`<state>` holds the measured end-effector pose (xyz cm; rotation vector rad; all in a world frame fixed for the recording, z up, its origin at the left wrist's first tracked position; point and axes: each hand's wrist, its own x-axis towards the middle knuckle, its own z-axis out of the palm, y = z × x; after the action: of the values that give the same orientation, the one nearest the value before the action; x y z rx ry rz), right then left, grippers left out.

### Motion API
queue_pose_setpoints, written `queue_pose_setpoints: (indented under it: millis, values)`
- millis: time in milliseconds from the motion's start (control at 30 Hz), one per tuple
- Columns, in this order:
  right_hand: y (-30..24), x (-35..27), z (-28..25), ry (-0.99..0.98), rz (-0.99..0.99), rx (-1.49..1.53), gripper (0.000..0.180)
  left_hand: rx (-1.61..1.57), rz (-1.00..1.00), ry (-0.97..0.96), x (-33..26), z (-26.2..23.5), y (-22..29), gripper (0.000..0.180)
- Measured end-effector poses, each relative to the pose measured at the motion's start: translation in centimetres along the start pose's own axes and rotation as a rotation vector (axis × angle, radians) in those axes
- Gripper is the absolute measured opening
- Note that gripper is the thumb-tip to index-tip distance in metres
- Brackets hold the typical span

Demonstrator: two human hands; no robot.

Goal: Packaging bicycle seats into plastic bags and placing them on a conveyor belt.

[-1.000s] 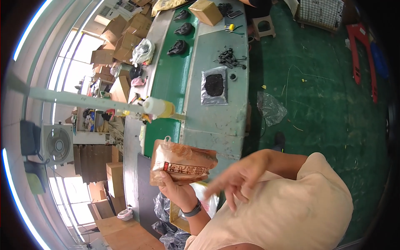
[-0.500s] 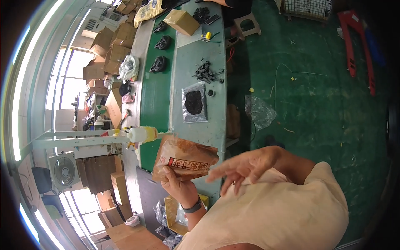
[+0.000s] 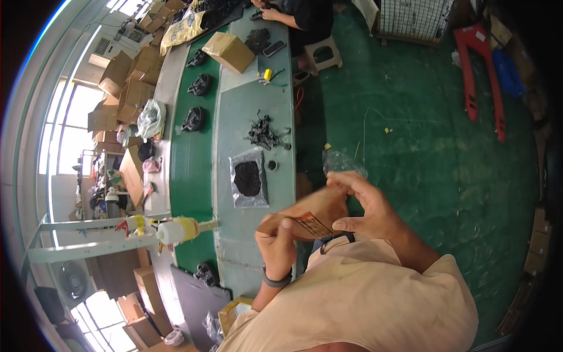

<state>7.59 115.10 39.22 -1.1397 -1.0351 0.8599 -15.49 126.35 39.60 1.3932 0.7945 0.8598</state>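
Observation:
A brown pouch (image 3: 319,212) with a dark and red printed label is held tilted in front of my body, over the table's near edge. My left hand (image 3: 277,249) grips its left end, thumb on the front face. My right hand (image 3: 369,202) is at the other end, thumb low on the front and fingers bent over the far corner. The pouch is smeared by motion. Beyond it on the grey table (image 3: 246,234) lies a clear plastic bag (image 3: 261,198) with a black mass in it. A small black round part (image 3: 271,166) and a tangle of black parts (image 3: 264,132) are farther off.
A green belt (image 3: 190,158) carries several black bundles (image 3: 193,119). A metal frame with spray bottles (image 3: 176,231) juts over it. Farther up are a cardboard box (image 3: 229,51), a phone (image 3: 274,48) and a seated co-worker (image 3: 308,20). A red pallet jack (image 3: 472,73) stands right.
My right hand has come to the right end of the pouch. The pouch has moved right and tilted, and the view has shifted. A black bundle now shows near the belt's close end.

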Motion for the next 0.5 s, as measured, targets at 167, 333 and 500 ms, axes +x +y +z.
queue_pose_setpoints:
  millis: [167,333,500]
  values:
    - [0.6,8.2,1.5,-0.131,0.239,0.139,0.035,-0.17,-0.065,-0.106,7.7,-0.5,-0.7,0.02]
    - [0.7,17.7,3.6,-0.062,0.199,0.072,0.014,-0.248,-0.065,-0.124,16.0,-3.7,0.4,0.012]
    - [3.0,25.7,5.2,-0.09,0.177,0.066,0.009,-0.059,0.046,-0.114,22.4,-6.6,0.8,0.016]
